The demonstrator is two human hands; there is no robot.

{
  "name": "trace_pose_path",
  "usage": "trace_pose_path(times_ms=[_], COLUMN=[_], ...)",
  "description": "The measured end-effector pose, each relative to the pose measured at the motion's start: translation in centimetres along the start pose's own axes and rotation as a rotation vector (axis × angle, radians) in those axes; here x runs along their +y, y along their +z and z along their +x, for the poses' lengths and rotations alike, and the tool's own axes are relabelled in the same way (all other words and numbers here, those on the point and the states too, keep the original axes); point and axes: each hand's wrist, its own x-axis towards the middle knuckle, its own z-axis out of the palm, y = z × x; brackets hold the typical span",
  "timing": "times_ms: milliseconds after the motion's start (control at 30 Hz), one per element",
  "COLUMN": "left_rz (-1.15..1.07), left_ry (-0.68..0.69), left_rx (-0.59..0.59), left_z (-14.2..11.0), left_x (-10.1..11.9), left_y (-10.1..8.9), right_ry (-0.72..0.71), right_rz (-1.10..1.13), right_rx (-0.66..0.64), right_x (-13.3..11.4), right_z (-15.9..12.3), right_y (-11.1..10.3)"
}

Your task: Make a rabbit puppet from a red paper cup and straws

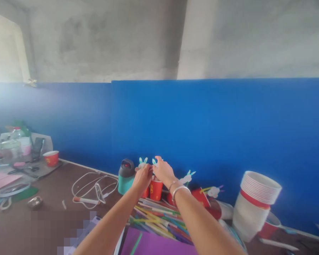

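My left hand (143, 177) and my right hand (163, 170) meet just above a red paper cup (156, 190), fingers close together. The left fingers are closed in a pinch. My right hand is curled toward them, its index finger raised. What they grip is hidden. Pale ears with blue-green centres (154, 162) show between the hands, apparently part of a rabbit figure. A similar white rabbit figure (143, 163) stands behind my left hand. Below my arms lies a pile of coloured pipe cleaners (159, 217). A bracelet and a bangle circle my right wrist.
A teal bottle (126, 179) stands left of the cup, beside a coiled white cable (95, 187). At right rises a stack of white tubs (251, 209). A purple sheet (154, 243) lies in front. The blue wall panel (215, 131) bounds the table's back.
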Motion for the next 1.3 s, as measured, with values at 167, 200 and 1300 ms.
trace_pose_path(times_ms=[167,200,1300], left_rz=[0.017,0.019,-0.210], left_ry=[0.001,-0.001,0.090], left_rx=[0.013,0.018,0.012], left_z=[-0.1,-0.1,-0.7], left_x=[0.4,0.4,5.8], left_y=[0.0,0.1,2.6], right_ry=[0.118,0.195,0.031], right_rz=[0.072,0.108,-0.060], right_rx=[0.221,0.312,0.149], right_x=[4.3,5.8,6.0], right_z=[-6.4,-7.6,-8.5], right_y=[-0.6,-0.4,3.4])
